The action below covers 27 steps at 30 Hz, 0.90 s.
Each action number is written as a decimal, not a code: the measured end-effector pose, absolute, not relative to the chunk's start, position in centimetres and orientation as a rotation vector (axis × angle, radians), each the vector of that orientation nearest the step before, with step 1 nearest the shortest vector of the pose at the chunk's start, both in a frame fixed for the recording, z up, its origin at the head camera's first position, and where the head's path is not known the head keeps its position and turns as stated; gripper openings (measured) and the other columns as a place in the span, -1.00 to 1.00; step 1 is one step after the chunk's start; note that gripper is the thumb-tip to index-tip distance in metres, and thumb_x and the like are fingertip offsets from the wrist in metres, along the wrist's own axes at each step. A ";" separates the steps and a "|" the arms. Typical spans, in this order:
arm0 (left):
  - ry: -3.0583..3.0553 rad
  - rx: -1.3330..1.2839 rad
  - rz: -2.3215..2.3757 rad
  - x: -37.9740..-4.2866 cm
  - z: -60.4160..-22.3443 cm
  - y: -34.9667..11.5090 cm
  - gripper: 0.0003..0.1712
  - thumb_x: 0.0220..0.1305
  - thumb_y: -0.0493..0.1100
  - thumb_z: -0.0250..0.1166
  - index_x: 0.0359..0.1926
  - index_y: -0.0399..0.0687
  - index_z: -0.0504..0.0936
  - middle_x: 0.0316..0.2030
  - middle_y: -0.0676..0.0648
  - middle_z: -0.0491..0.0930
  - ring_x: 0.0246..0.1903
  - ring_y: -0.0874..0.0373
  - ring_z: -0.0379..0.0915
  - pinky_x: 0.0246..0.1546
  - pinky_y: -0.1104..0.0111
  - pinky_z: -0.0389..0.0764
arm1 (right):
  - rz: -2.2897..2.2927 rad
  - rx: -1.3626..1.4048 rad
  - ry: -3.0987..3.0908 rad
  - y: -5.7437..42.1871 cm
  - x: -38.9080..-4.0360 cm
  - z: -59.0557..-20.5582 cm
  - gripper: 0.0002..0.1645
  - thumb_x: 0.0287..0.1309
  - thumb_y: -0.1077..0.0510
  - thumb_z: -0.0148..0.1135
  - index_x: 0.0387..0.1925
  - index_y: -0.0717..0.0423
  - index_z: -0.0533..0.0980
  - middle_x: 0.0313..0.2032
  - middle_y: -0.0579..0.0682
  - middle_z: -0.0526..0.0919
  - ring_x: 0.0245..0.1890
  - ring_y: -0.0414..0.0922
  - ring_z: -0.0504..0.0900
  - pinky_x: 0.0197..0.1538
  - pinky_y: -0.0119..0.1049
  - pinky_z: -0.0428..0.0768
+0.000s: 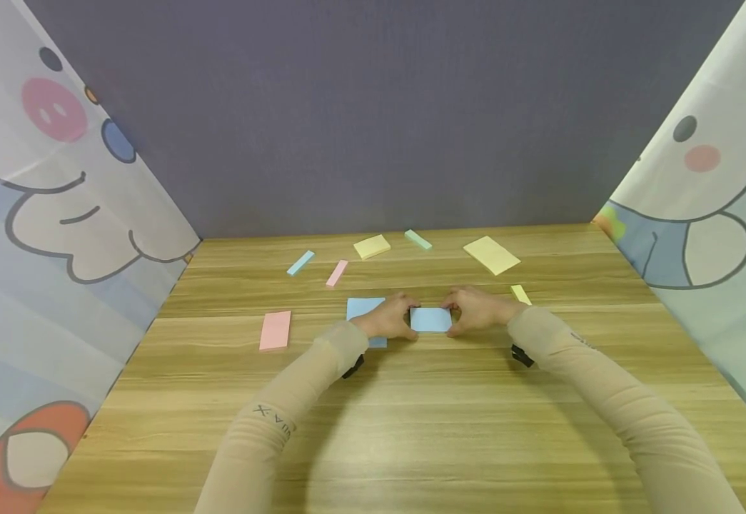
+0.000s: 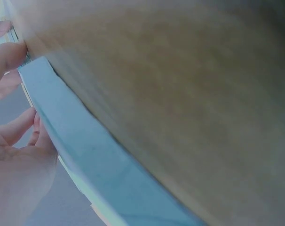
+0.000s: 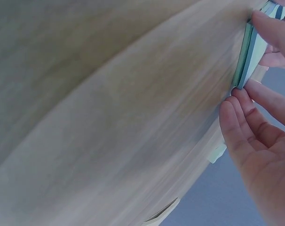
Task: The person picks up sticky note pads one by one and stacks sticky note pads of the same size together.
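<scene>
Blue pad sat mid-table, between hands; whether touching wood, couldn't tell. Left hand pinched left end, right hand right end, thumbs on near side. Seemed light, papery, firm as stack, likely to shear or crease; ends looked best hold, squeeze gentle. Blue sheet lay partly hidden by left hand; pink pad well apart.

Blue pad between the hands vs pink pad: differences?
Colour: the blue pad is light blue, the pink pad pink.
Handling: left hand and right hand hold the blue pad; the pink pad lies untouched.
Pose: the blue pad's long side runs left-right, the pink pad's front-back.
Both are rectangular.
</scene>
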State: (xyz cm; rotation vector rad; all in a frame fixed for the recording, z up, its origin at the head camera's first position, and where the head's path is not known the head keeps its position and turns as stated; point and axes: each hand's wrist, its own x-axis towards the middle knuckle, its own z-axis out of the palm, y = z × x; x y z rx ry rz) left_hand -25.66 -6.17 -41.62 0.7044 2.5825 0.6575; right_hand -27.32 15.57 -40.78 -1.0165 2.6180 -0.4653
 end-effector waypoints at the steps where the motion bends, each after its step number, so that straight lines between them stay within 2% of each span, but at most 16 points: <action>1: 2.582 0.705 0.656 -25.7 -41.6 -6.2 -0.21 0.05 -0.06 0.37 0.28 -0.18 0.27 0.18 -0.14 0.28 0.09 0.05 0.33 0.09 0.31 0.42 | -0.466 -1.020 2.617 15.6 -27.4 -40.9 -0.37 -0.16 -0.02 0.43 -0.04 0.24 0.52 -0.07 0.12 0.52 -0.13 -0.03 0.51 -0.07 -0.16 0.52; 13: 2.600 0.737 0.643 -25.7 -41.7 -6.1 -0.24 0.04 -0.08 0.38 0.24 -0.21 0.31 0.12 -0.13 0.33 0.04 0.07 0.34 0.06 0.33 0.43 | -0.459 -1.059 2.624 15.5 -27.5 -41.0 -0.37 -0.21 -0.01 0.45 -0.07 0.26 0.54 -0.15 0.09 0.53 -0.21 -0.08 0.50 -0.15 -0.23 0.52; 27: 2.615 0.750 0.613 -25.7 -41.7 -6.0 -0.28 0.05 -0.08 0.37 0.22 -0.21 0.34 0.14 -0.10 0.33 0.04 0.09 0.36 0.05 0.34 0.44 | -0.444 -1.043 2.632 15.4 -27.4 -40.7 -0.34 -0.20 0.02 0.42 -0.04 0.32 0.51 -0.12 0.15 0.55 -0.18 -0.05 0.53 -0.10 -0.20 0.54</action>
